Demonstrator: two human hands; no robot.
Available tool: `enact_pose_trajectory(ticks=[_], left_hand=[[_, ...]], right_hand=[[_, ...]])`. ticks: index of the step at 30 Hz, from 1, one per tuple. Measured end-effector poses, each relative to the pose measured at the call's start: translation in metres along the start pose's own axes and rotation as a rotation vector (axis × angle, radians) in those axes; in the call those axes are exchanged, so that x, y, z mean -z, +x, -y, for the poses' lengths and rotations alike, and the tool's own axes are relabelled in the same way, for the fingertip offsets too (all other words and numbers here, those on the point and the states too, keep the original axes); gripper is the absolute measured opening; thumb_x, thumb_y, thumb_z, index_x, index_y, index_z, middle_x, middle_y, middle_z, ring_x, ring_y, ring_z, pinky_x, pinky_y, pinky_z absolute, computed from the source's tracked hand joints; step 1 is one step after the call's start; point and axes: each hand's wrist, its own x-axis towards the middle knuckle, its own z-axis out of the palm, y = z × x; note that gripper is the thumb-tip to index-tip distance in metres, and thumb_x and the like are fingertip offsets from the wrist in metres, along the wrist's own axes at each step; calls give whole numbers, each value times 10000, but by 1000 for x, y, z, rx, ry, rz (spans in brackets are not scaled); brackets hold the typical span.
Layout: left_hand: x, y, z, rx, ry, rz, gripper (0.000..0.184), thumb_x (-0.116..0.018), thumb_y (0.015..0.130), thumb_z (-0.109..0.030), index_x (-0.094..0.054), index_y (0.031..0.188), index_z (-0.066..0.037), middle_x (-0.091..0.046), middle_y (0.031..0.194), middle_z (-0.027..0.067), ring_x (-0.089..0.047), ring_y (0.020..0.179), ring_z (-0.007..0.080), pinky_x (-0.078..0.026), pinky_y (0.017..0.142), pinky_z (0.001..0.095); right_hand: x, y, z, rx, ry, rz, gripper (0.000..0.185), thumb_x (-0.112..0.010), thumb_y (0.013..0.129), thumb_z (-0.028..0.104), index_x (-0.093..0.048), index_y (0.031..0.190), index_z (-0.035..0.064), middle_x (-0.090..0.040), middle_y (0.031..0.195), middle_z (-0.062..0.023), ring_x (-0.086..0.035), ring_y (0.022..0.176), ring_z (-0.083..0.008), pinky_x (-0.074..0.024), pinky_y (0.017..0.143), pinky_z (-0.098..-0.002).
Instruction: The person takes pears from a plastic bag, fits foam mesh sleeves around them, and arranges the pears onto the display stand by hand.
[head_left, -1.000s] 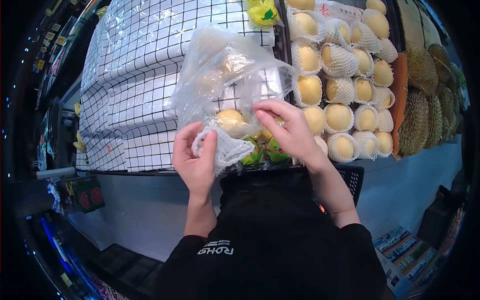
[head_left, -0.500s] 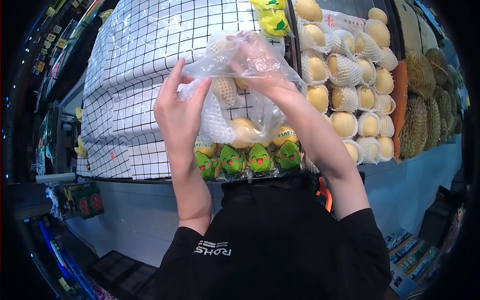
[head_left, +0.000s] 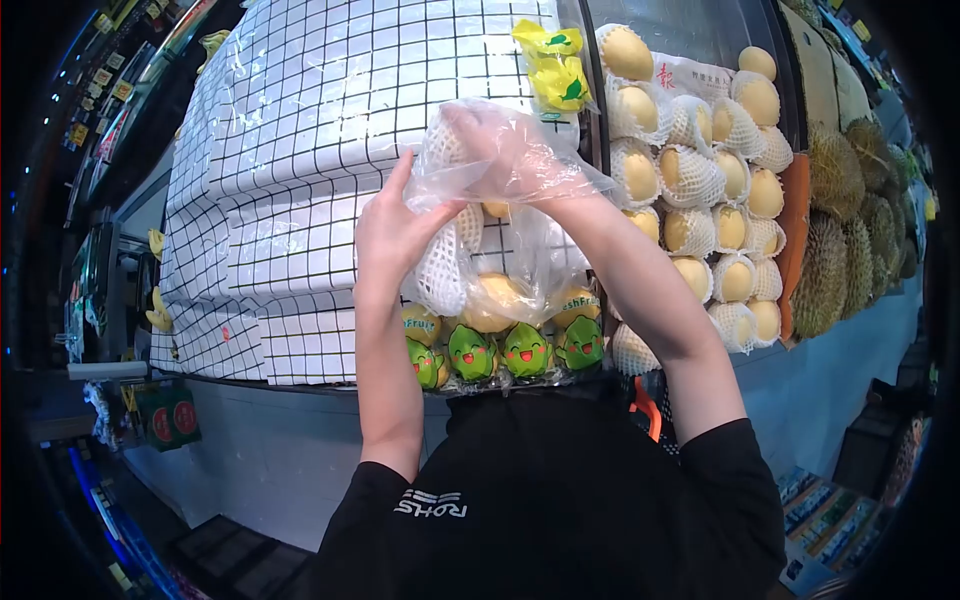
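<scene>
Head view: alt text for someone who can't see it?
A person's right hand shows through a clear plastic bag, with the left hand at the bag's edge, over a checkered cloth. Packs with green smiling faces lie nearest the person; yellow fruits in foam nets and durians lie to the right.

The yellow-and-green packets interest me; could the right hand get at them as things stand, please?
Probably not directly: though the yellow-and-green packets lie nearby, the right hand seems to be inside the clear plastic bag.

Displayed netted fruit [head_left: 690, 178] and durians [head_left: 822, 275] show a shop.
</scene>
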Motion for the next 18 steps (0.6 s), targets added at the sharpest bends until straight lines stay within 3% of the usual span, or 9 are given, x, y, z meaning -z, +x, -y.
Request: enact_pose_trajectory(ticks=[2,3,4,6,9,13,15,18], left_hand=[[-2,2,-1,-29,29,86,794,-793,734,-464,-532,1373,-71,-721,930,176,-705,818,330,-538,710,383],[-4,1,-2,5,38,61,626,-745,798,-417,-595,1315,-98,-716,909,156,-692,788,319,-526,696,385],[-8,1,-1,-4,36,60,626,-745,798,-417,-595,1315,-98,-716,909,156,-692,788,319,-526,696,385],[-20,1,5,5,-70,-92,406,-682,873,-330,-666,1208,-103,-702,865,163,-667,711,312,-507,660,394],[-26,0,7,35,-202,-143,251,-606,927,-239,-697,1106,-89,-679,777,162,-635,637,321,-482,611,404],[-26,3,6,57,-232,-205,212,-571,941,-204,-694,1052,-71,-641,698,176,-602,584,333,-454,577,414],[-29,6,9,72,-268,-219,212,-563,939,-199,-687,1040,-62,-617,655,178,-595,577,336,-448,569,408],[-31,7,9,94,-276,-233,217,-560,937,-198,-682,1045,-56,-613,658,184,-594,579,339,-449,569,402]], right_hand=[[-4,2,-4,51,-5,-27,682,-778,735,341,-513,1274,18,-651,1096,-204,-658,954,-396,-551,806,-452],[-1,4,-3,94,-10,-53,657,-772,743,352,-529,1256,20,-657,1072,-205,-662,927,-402,-552,797,-452],[2,6,-3,92,-18,-59,657,-772,743,352,-529,1256,20,-657,1072,-205,-662,927,-402,-552,797,-452],[9,6,0,31,3,10,633,-770,747,376,-551,1226,25,-643,1085,-205,-650,955,-398,-550,803,-450],[1,6,-8,5,-35,73,627,-770,750,379,-552,1220,26,-623,1097,-199,-626,1017,-383,-536,849,-447],[8,0,-5,67,-27,-2,648,-785,730,376,-547,1226,33,-598,1116,-196,-601,1061,-369,-508,901,-449],[31,-9,14,-54,-10,118,684,-795,705,342,-527,1250,27,-587,1137,-205,-596,1050,-378,-487,928,-454],[38,-35,24,-163,133,71,780,-814,665,321,-481,1297,8,-569,1153,-217,-595,1024,-383,-484,929,-453]])
